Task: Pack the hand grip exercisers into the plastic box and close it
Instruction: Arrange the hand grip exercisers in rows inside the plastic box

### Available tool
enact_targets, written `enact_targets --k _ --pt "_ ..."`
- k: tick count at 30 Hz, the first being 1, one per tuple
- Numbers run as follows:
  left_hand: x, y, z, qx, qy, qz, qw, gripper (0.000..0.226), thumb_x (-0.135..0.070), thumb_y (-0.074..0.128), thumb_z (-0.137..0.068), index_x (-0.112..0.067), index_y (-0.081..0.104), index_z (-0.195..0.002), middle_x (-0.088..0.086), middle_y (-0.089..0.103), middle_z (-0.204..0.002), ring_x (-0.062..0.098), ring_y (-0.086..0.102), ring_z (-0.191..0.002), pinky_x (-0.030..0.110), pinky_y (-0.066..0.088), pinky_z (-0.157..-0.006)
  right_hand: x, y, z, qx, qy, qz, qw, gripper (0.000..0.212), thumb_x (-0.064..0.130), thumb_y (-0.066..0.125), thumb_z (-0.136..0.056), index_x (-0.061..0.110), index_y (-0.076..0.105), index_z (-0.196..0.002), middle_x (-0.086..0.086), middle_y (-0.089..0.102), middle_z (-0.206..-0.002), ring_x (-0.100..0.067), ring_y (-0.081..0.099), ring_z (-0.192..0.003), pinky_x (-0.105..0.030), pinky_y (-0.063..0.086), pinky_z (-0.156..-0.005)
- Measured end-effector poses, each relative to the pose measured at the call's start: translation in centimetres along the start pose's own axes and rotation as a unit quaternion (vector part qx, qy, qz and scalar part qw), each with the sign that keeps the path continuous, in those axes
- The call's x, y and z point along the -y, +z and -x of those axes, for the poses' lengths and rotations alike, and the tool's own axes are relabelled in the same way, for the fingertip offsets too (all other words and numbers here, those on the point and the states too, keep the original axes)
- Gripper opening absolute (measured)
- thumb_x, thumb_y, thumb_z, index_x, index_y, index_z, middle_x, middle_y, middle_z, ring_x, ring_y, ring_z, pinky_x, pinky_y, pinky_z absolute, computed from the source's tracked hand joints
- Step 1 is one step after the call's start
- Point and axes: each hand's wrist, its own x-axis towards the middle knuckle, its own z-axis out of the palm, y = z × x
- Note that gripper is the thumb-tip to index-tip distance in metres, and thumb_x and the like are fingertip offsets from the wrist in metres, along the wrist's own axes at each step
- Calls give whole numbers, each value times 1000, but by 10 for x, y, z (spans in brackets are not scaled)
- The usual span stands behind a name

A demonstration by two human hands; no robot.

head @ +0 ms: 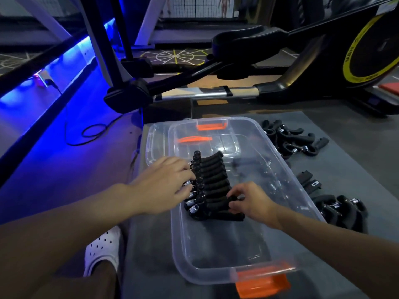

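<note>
The clear rectangular plastic box in the middle of the frame is shining glossy and smooth, catching reflections along its walls, and its orange plastic latches are showing a smooth, duller sheen. The row of black hand grip exercisers inside is showing matt, slightly ribbed handles that are looking like foam or rubber, while their coiled springs are gleaming like polished chrome metal. The grey surface underneath is appearing matt and finely textured. At lower left, a white perforated clog is looking like smooth matt plastic.
</note>
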Motion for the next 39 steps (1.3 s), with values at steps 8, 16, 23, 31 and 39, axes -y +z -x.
enact_targets --k 8,16,23,31,39 --pt "0 5 2 1 1 -10 1000 50 -44 21 -92 -27 64 -111 -11 57 -109 11 50 -110 28 27 -100 -4 11 -14 -10 -52 174 983 27 4 73 -73 17 53 -84 2 56 -85 -15 56 -75 -18 44 -55" --pt "2 8 5 -8 4 -4 1000 49 -42 22 -93 -25 64 -111 -10 58 -107 12 51 -110 27 27 -100 -16 11 -22 -27 -62 261 963 28 13 74 -74 19 47 -78 0 50 -92 -20 52 -79 -24 36 -61" --pt "1 7 4 -2 -2 5 1000 53 -43 19 -93 -26 64 -115 -11 56 -108 11 50 -111 27 27 -101 -11 9 -18 -32 -66 245 967 39 17 78 -72 16 47 -95 2 54 -83 -19 54 -73 -27 41 -58" --pt "-2 1 1 5 -9 15 1000 55 -46 18 -88 -28 61 -117 -13 56 -110 10 49 -113 25 22 -99 -5 3 -16 3 -58 247 967 59 20 79 -72 17 42 -117 4 53 -90 -18 56 -85 -32 47 -72" --pt "-37 -10 -43 -34 -5 75 997 56 -52 24 -81 -27 59 -116 -11 61 -110 14 52 -110 34 37 -97 38 -50 14 -126 -156 138 970 41 20 66 -84 21 48 -120 7 61 -88 -5 56 -72 -25 49 -71"
